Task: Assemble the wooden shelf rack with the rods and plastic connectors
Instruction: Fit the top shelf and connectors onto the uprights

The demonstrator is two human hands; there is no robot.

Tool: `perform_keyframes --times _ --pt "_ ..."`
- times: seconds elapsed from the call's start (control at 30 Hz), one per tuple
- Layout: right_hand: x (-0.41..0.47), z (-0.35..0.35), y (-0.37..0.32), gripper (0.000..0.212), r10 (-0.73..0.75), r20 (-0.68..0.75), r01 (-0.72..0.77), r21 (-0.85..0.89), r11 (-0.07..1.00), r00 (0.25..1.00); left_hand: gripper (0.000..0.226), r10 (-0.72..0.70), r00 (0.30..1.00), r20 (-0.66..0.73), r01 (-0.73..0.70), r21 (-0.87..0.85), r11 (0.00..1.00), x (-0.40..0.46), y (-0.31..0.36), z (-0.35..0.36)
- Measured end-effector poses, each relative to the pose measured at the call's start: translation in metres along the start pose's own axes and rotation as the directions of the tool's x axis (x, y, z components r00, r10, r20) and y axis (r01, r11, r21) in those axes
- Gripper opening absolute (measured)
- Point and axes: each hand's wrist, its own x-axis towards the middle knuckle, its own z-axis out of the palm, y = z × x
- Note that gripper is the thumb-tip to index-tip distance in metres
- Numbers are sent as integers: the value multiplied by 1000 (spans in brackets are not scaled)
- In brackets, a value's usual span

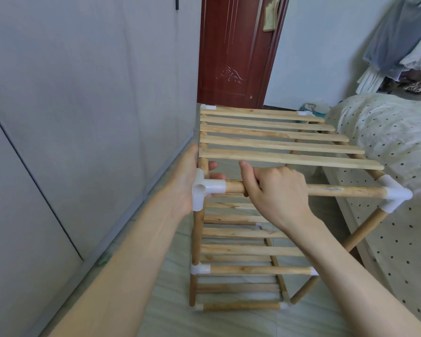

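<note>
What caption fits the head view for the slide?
Left hand grips the white corner connector while right hand grips the top front rod of the wooden rack.

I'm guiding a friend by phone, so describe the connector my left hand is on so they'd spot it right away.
Find the wooden rack standing between wardrobe and bed. At its top near-left corner sits a white plastic connector, cupped by the left hand. Unlike the near-right connector, its empty socket faces the camera.

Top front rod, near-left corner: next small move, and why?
Probably push the round wooden front rod leftward, deeper into the white plastic corner connector. The right hand grips the rod beside that joint; the left hand braces the connector from behind.
</note>
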Motion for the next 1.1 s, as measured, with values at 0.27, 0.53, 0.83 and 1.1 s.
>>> perform_keyframes --times 0.27,0.53,0.83,1.1 --pt "-2 7 -3 55 -88 -269 74 -62 995 959 34 44 997 -67 -53 -130 990 5 -9 3" --pt "-7 11 2 56 -122 -344 98 -87 991 931 37 58 992 -116 -72 -118 990 4 -17 11" --pt "0 7 3 54 -74 -287 77 -3 997 955 52 83 993 84 -78 -54 995 4 -13 -8" --pt "7 9 6 56 -54 -315 57 1 998 948 82 38 831 555 -296 384 875 -3 -12 -68"
